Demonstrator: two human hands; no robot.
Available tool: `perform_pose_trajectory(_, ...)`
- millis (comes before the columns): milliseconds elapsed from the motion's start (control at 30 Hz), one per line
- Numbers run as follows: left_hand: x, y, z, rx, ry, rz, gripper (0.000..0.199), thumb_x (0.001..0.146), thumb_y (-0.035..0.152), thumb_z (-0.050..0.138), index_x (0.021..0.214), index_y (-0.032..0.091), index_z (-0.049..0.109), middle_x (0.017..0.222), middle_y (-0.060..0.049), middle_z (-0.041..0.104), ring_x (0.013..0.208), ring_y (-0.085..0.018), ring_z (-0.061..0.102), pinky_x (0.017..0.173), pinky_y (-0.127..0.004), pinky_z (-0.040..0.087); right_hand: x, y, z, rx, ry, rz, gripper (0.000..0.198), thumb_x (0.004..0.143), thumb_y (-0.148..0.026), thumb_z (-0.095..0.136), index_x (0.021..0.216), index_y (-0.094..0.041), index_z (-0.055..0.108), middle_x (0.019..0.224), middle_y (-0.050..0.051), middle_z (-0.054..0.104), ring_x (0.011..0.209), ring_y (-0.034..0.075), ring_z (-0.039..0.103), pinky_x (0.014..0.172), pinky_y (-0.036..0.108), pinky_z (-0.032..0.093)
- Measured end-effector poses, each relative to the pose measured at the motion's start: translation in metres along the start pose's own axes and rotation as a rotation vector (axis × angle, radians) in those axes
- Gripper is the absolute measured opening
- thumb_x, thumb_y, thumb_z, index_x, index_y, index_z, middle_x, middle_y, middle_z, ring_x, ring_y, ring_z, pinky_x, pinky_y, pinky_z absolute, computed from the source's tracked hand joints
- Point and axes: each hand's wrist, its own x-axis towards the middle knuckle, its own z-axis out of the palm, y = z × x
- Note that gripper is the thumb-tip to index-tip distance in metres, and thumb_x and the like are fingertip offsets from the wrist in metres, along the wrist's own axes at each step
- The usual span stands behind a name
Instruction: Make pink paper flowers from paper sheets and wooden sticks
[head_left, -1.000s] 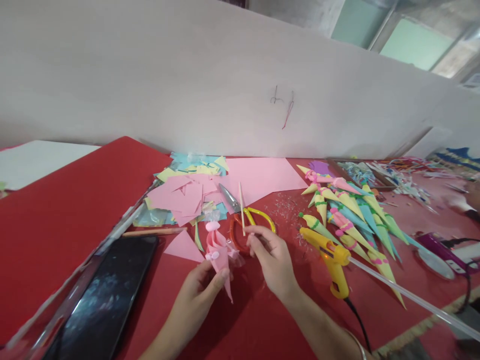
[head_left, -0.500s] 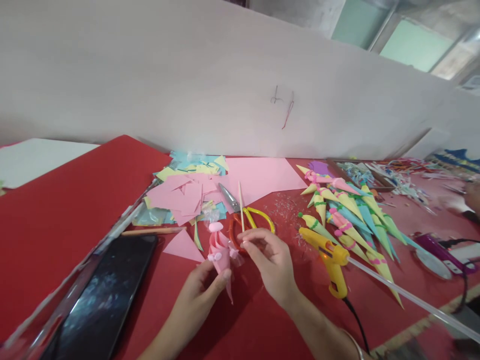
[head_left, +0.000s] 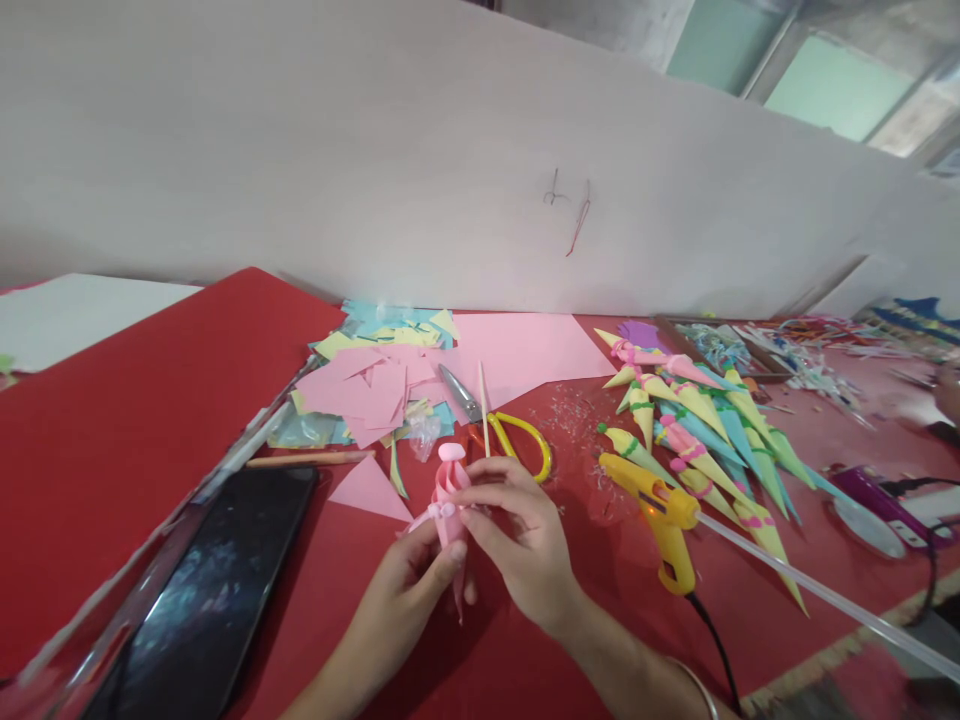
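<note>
The left hand pinches a pink cone, point down, between thumb and fingers; the right hand, fingers bent and nearly closed, touches its side, its grip impossible to tell. Folds and knob look done, the trim perhaps unfinished. Trimmed cones lie piled beside a glue gun on the red worktop, below a white wall

We work in a craft workshop: our bench holds a glue gun right of our right hand, scissors and paper scraps beyond.
</note>
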Motion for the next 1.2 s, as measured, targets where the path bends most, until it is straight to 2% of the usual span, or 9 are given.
perform_pose_trajectory(233, 0.0001, -0.0005, 0.0006, 0.002, 0.011, 0.003, 0.034, 0.072, 0.046, 0.052, 0.054, 0.017, 0.051, 0.044, 0.002, 0.052, 0.040, -0.010, 0.045, 0.043, -0.020, 0.037, -0.0005, 0.0028, 0.0008, 0.039, 0.022, 0.013, 0.017, 0.074, -0.017, 0.056, 0.085, -0.025, 0.066, 0.092, 0.004, 0.057, 0.089, 0.016, 0.054, 0.078, 0.029, 0.045)
perform_pose_trajectory(433, -0.0006, -0.0020, 0.0000, -0.013, 0.003, 0.018, 0.031, 0.072, 0.044, 0.053, 0.055, 0.017, 0.050, 0.046, 0.003, 0.051, 0.040, -0.009, 0.045, 0.042, -0.019, 0.037, 0.0001, 0.0048, 0.0043, 0.253, 0.021, 0.153, 0.029, 0.070, -0.015, 0.057, 0.098, -0.023, 0.053, 0.093, 0.003, 0.056, 0.087, 0.014, 0.055, 0.076, 0.027, 0.046)
perform_pose_trajectory(633, 0.0000, -0.0002, -0.0011, 0.027, 0.002, 0.040, 0.028, 0.074, 0.039, 0.051, 0.056, 0.017, 0.052, 0.048, 0.002, 0.052, 0.042, -0.010, 0.045, 0.045, -0.020, 0.038, 0.0032, 0.0040, 0.0031, 0.376, -0.024, 0.231, 0.028, 0.068, -0.015, 0.057, 0.094, -0.023, 0.052, 0.091, 0.001, 0.057, 0.084, 0.013, 0.055, 0.074, 0.026, 0.046)
perform_pose_trajectory(967, -0.0017, -0.0024, -0.0028, 0.065, -0.003, 0.074, 0.023, 0.073, 0.033, 0.052, 0.056, 0.017, 0.053, 0.049, 0.002, 0.053, 0.044, -0.010, 0.045, 0.045, -0.019, 0.037, 0.0030, 0.0038, 0.0012, 0.388, -0.081, 0.201, 0.022, 0.069, -0.016, 0.056, 0.090, -0.023, 0.052, 0.084, 0.000, 0.055, 0.075, 0.011, 0.053, 0.072, 0.025, 0.044)
perform_pose_trajectory(1200, -0.0007, -0.0012, -0.0019, 0.110, 0.011, 0.052, 0.023, 0.073, 0.033, 0.051, 0.056, 0.017, 0.053, 0.048, 0.002, 0.053, 0.044, -0.011, 0.045, 0.044, -0.020, 0.037, 0.0026, 0.0067, 0.0016, 0.418, -0.090, 0.170, 0.024, 0.068, -0.013, 0.057, 0.089, -0.022, 0.053, 0.085, -0.001, 0.053, 0.078, 0.010, 0.052, 0.072, 0.023, 0.042)
